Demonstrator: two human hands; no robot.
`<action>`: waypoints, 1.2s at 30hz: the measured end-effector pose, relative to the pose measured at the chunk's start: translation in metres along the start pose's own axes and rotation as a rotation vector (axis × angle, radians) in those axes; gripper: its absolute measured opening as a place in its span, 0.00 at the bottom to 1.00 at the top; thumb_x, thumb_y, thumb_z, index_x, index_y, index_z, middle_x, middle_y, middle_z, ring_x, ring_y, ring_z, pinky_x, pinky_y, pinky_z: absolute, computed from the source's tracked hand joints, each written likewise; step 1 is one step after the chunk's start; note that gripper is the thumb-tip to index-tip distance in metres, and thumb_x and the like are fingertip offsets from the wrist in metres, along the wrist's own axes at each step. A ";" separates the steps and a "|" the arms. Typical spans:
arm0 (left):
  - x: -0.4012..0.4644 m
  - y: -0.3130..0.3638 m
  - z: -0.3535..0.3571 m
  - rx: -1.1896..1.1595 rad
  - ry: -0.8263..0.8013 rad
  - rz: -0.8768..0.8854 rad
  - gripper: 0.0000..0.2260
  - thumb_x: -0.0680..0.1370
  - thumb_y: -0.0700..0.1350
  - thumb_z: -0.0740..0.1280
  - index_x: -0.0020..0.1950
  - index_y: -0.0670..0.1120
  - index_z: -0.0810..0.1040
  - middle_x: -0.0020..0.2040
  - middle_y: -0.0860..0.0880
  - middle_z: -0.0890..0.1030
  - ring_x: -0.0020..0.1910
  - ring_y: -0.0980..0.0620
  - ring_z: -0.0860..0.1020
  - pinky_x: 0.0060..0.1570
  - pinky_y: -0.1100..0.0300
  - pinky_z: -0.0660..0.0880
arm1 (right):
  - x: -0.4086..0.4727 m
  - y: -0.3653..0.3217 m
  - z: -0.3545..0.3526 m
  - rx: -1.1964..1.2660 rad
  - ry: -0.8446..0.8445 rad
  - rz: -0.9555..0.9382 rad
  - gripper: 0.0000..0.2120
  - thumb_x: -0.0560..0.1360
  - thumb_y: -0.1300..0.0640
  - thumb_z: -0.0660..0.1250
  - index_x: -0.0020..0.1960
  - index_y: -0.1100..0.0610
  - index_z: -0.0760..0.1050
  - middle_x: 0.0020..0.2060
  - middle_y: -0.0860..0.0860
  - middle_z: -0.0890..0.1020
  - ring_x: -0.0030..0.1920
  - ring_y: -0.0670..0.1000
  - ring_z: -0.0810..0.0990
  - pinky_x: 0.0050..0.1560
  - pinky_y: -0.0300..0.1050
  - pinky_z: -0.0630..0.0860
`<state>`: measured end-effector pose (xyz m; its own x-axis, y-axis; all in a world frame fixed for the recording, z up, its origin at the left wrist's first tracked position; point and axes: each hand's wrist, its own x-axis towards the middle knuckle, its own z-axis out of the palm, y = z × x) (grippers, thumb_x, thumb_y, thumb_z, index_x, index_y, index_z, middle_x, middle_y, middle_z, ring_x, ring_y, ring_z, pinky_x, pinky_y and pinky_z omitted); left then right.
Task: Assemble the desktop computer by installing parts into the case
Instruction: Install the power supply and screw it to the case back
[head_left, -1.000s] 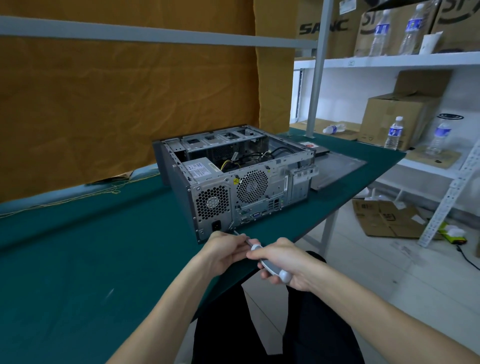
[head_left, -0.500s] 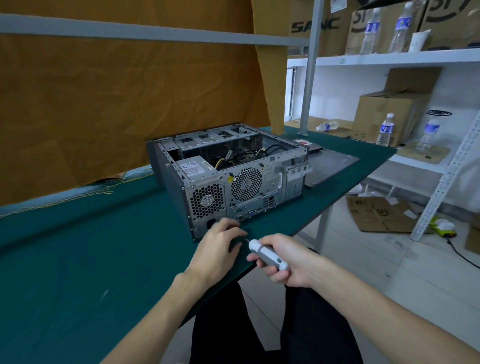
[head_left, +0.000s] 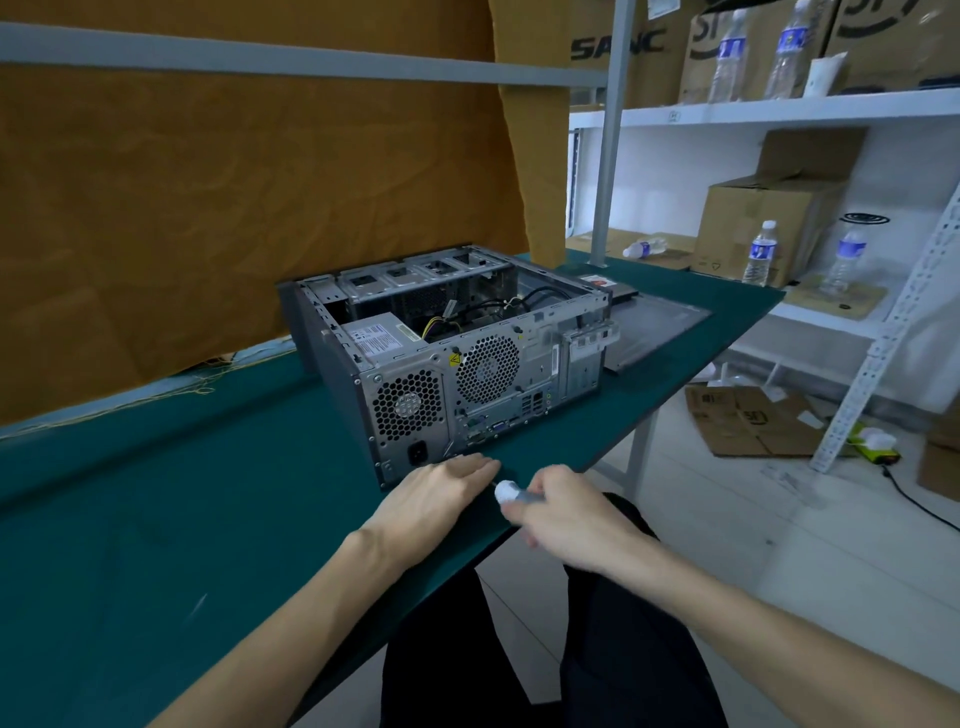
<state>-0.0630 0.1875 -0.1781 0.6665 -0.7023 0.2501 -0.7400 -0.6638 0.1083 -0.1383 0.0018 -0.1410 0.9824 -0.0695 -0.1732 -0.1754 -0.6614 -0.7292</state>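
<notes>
1. The grey metal desktop computer case (head_left: 457, 353) lies on its side on the dark green table mat (head_left: 156, 519), open top up, its rear panel of fan grilles and ports turned toward the person. Its long axis runs away from the person, angled toward the back left. It sits just beyond both hands, straight ahead and slightly left of centre.

2. The left hand (head_left: 436, 499) lies palm down on the mat near the table edge, fingers straight and together, reaching toward the lower edge of the rear panel. The fingertips are at or just short of that panel; actual contact cannot be told. It holds nothing that I can see.

3. The right hand (head_left: 561, 512) is just beside the left, over the table edge, fingers curled round a white-handled screwdriver (head_left: 511, 492). The handle is blurred; its thin tip points left toward the left fingertips and the case's bottom rear edge.

4. The left hand is the nearer one to the case. The next move is probably bringing the tip to a rear-panel screw, so it depends on the short gap ahead of the tip.

5. To the right, a flat grey side panel (head_left: 654, 325) lies on the mat just beyond the case.
</notes>
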 end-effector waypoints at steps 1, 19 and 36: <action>-0.002 0.000 -0.001 -0.017 0.004 -0.001 0.22 0.84 0.41 0.62 0.78 0.48 0.68 0.77 0.49 0.69 0.75 0.49 0.69 0.69 0.51 0.71 | 0.002 0.001 -0.002 0.245 -0.107 0.131 0.13 0.80 0.50 0.66 0.49 0.61 0.76 0.35 0.55 0.83 0.26 0.48 0.72 0.25 0.39 0.63; -0.001 0.003 0.002 -0.014 0.060 0.076 0.17 0.80 0.40 0.66 0.70 0.45 0.77 0.69 0.47 0.78 0.68 0.47 0.76 0.62 0.48 0.77 | -0.020 0.005 0.011 -0.025 0.038 0.035 0.17 0.80 0.43 0.67 0.52 0.56 0.68 0.43 0.52 0.80 0.33 0.50 0.75 0.28 0.42 0.64; -0.005 -0.002 0.008 -0.071 0.148 0.022 0.20 0.80 0.37 0.68 0.72 0.46 0.77 0.71 0.48 0.77 0.71 0.48 0.75 0.66 0.49 0.75 | -0.023 -0.002 0.019 0.484 0.004 0.144 0.11 0.83 0.51 0.64 0.54 0.60 0.71 0.39 0.53 0.77 0.26 0.46 0.69 0.24 0.39 0.60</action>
<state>-0.0639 0.1901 -0.1873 0.6335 -0.6675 0.3914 -0.7623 -0.6250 0.1679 -0.1620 0.0186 -0.1480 0.9461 -0.1377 -0.2931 -0.3179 -0.2227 -0.9216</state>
